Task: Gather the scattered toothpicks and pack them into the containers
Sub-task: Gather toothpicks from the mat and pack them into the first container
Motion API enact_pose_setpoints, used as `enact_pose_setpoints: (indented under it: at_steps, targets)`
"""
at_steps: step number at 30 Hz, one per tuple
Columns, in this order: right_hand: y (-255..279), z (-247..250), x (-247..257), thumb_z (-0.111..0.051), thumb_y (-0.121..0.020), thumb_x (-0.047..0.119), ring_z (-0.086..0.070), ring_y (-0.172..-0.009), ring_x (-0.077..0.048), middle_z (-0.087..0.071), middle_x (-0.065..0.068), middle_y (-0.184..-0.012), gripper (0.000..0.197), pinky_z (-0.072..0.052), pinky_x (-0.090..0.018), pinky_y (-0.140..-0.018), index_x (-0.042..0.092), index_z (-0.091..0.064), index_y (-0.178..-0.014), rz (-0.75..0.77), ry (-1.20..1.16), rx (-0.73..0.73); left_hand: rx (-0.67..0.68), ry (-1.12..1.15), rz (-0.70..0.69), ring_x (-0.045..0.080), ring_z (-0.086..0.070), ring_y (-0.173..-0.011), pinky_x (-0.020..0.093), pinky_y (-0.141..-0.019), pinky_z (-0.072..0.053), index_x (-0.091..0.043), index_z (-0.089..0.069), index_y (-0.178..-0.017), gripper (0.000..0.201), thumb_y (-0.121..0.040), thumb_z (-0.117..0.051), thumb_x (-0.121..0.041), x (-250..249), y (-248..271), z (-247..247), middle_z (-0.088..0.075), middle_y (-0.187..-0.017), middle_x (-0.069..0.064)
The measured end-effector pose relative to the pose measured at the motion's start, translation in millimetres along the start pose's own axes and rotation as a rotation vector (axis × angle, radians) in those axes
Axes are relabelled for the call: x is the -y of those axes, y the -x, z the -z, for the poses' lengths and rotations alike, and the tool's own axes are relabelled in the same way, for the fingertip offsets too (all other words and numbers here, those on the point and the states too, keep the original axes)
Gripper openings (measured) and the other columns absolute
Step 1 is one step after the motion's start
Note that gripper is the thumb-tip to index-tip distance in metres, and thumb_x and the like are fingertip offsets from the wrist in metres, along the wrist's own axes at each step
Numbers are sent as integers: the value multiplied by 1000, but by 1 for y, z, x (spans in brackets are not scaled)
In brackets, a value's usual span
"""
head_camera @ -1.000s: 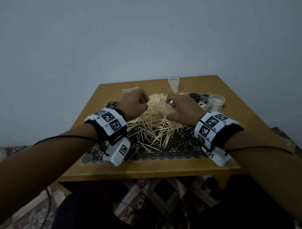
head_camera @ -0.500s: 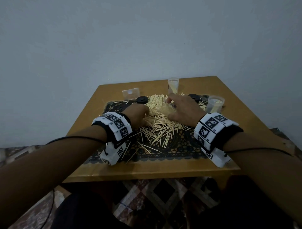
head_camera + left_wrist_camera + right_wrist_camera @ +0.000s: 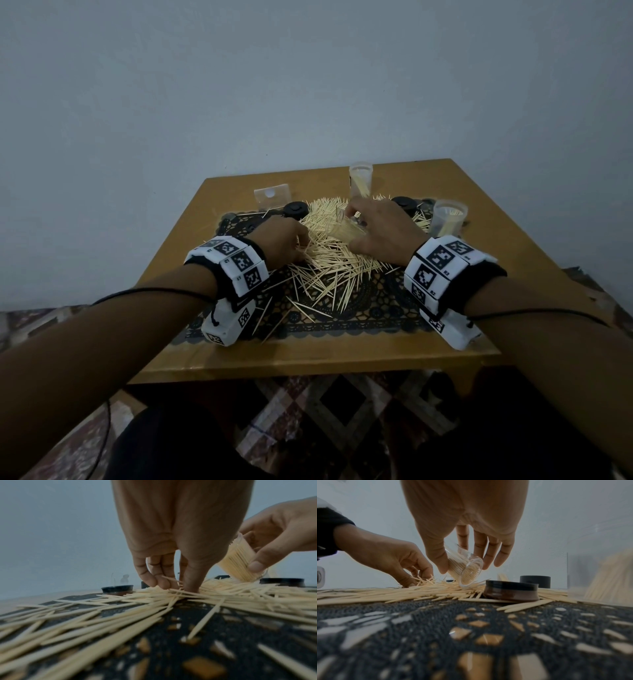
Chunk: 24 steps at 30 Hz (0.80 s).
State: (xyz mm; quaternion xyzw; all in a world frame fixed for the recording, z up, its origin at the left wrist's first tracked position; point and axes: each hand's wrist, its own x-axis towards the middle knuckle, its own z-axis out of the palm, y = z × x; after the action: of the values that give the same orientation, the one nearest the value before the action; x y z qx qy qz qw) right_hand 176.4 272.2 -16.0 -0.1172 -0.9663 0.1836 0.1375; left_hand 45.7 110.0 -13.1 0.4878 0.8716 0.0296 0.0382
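- The toothpicks lie as a loose heap of thin, pale wooden slivers on a dark openwork mat with a scalloped edge; the mat covers the middle of a smooth yellow-brown desk
- The left hand reaches down at the heap's left edge; its curled fingers pinch a few toothpicks against the thumb, the tips buried among the sticks
- The right hand holds a clear plastic held container over the heap's far side; thumb and fingers are wrapped round its cylindrical wall; it is tilted, its flat base just above the sticks, and it is packed with toothpicks
- Beyond the heap stands an upright clear tube partly filled with toothpicks; right of the heap stands a second clear tube, also holding some
- Round black lids rest on the mat at the heap's far left and far right; a clear flat plastic piece sits on the desk beyond the left lid
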Motion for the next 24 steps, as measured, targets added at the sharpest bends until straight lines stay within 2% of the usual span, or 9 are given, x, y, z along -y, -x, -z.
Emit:
enact_pose_setpoints:
  at_steps: [3,7,12,14,16,21,24]
  targets:
    - [0,-1,0,-78,-73,26,-59,-94,-26,-63,-6,-102,47,-53,-46,-83,17,-55,-113,6,-2,-3,-31,-36,-38,23,-61,-94,26,-75,-41,-13,-68,-102,16,-88,-64,-20,2,3,0,-67,-100,6]
    - [0,-1,0,-76,-73,25,-59,-94,-27,-63,-7,-101,45,-53,-45,-83,17,-55,-113,9,-1,-2,-75,-78,-122,22,-51,-102,34,-85,-43,-14,-69,-100,15,-87,-66,-21,6,7,-2,-59,-104,6]
    - [0,-1,-1,-77,-72,24,-58,-94,-26,-63,-7,-99,46,-53,-44,-83,17,-56,-112,4,-11,1,-22,-82,-206,24,-57,-95,35,-82,-45,-12,-73,-102,22,-92,-62,-28,1,8,2,-69,-96,6]
    - [0,-1,0,-77,-72,24,-57,-94,-26,-63,-7,-99,46,-53,-44,-82,17,-56,-112,5,-10,5,-6,-99,-200,26,-57,-90,37,-80,-47,-11,-73,-96,25,-92,-60,-31,2,7,1,-68,-89,7]
    - [1,0,1,-77,-72,24,-57,-94,-26,-63,-7,-99,46,-53,-43,-82,17,-56,-112,7,-7,9,1,-130,-183,26,-57,-89,40,-81,-47,-9,-71,-90,22,-92,-60,-27,4,5,1,-67,-88,7]
    - [1,1,1,-77,-73,25,-59,-90,-26,-64,-7,-98,46,-54,-41,-80,17,-57,-114,8,-5,28,14,-168,-176,26,-54,-93,43,-83,-45,-4,-67,-93,20,-92,-56,-20,6,7,1,-63,-93,11]
    - [1,1,2,-78,-73,26,-60,-90,-25,-65,-7,-98,46,-53,-40,-80,17,-58,-114,13,15,37,11,-116,-143,27,-56,-88,42,-80,-47,-4,-67,-89,21,-92,-58,-23,10,8,2,-64,-89,11]
